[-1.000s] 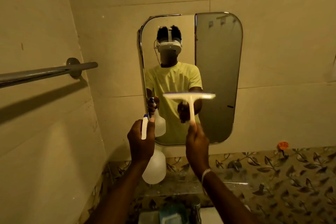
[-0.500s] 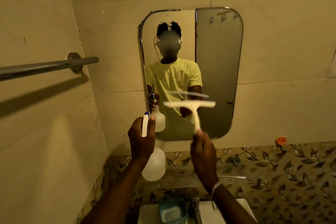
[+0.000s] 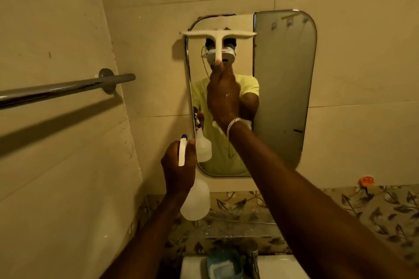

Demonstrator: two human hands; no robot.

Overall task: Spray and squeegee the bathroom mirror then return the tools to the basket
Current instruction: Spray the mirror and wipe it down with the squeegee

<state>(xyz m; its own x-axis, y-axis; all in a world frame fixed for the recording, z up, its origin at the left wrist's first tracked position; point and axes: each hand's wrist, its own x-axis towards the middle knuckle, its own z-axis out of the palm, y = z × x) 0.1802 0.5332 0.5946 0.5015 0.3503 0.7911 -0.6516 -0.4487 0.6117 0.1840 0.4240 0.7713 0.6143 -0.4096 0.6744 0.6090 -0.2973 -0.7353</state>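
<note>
The rounded bathroom mirror (image 3: 283,88) hangs on the tiled wall ahead. My right hand (image 3: 223,95) is raised in front of it and grips the handle of a white T-shaped squeegee (image 3: 218,36), whose blade lies level across the mirror's upper left part. Lower left, my left hand (image 3: 179,165) holds a white spray bottle (image 3: 196,201) by its neck, the blue-tipped trigger head pointing up, just off the mirror's lower left corner. The basket is not in view.
A chrome towel bar (image 3: 61,89) juts from the left wall at shoulder height. Below, a white sink (image 3: 278,266) carries a tap (image 3: 252,258) and a blue soap dish (image 3: 223,264). A leaf-patterned tile band (image 3: 362,206) runs under the mirror.
My right hand has lifted the squeegee from the mirror's lower middle up to its top left. The left hand with the bottle has stayed roughly in place.
</note>
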